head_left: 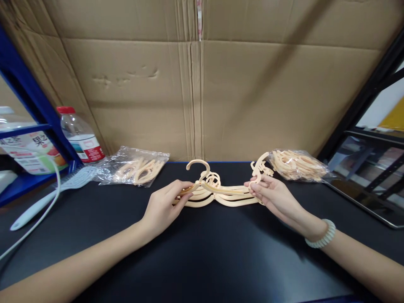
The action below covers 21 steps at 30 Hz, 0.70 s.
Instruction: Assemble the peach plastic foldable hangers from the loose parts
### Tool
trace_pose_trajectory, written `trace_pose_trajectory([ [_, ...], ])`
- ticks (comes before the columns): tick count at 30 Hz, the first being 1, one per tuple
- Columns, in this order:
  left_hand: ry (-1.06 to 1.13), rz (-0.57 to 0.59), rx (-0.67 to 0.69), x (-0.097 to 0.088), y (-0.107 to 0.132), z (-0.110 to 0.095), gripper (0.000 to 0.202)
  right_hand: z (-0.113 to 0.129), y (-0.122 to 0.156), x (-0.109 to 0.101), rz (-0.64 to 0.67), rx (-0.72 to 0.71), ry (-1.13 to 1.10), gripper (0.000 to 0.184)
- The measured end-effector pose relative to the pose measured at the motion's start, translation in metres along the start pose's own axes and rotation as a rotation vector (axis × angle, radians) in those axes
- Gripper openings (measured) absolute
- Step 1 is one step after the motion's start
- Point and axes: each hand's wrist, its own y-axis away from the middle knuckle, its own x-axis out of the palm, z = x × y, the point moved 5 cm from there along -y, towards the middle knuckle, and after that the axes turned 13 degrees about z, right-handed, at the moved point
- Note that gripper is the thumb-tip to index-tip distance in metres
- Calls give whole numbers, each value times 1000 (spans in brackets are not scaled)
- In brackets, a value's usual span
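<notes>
My left hand (167,200) is closed on the left side of a cream plastic clothes hanger (225,191), thumb and fingers pinching it near the middle. The hanger's hook (198,162) points up and curls to the left. At the hanger's right end, my right hand (274,195) pinches a curved cream plastic piece (260,165); whether the two are joined there cannot be made out. Behind and below the held hanger, several similar hangers (202,203) lie stacked on the black table (202,261), partly covered by it and by my hands.
A clear bag of cream parts (139,168) lies at the back left, another bag (298,165) at the back right. To the left are a pale hairbrush (67,183), a white cable (47,212) and a red-capped bottle (80,136). Cardboard (132,84) stands behind.
</notes>
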Motion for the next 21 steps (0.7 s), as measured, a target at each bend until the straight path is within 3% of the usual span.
trace_pose_trajectory([
  [7, 10, -25, 28, 1, 3, 0, 12, -1, 3, 6, 84, 18, 81, 24],
  [14, 32, -43, 59, 0, 3, -3, 10, -1, 7, 20, 260, 124, -14, 23],
  [21, 27, -51, 70, 1, 3, -3, 10, -2, 10, 20, 280, 213, -73, 20],
])
